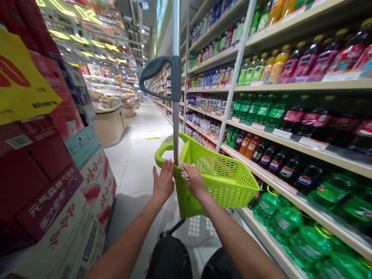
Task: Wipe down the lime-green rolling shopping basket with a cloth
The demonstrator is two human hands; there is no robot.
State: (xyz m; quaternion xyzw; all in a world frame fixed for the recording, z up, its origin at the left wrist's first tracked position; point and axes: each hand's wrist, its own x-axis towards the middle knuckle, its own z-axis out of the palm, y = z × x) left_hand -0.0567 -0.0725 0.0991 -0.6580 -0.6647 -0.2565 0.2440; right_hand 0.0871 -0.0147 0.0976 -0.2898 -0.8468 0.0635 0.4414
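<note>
A lime-green plastic shopping basket (223, 182) on wheels stands in a shop aisle in front of me, empty inside. Its grey metal pull pole (176, 116) rises from the near rim to a grey handle (161, 71). My left hand (163, 182) rests flat against the basket's near left corner, fingers stretched upward. My right hand (194, 179) is closed on a small crumpled whitish cloth or tissue (184, 173), pressed against the basket's rim beside the pole's base.
Shelves (290, 135) of bottled soft drinks run along the right, very close to the basket. Stacked red and white cartons (58, 193) stand at the left. The tiled aisle floor (139, 155) stretches ahead toward display counters (110, 124).
</note>
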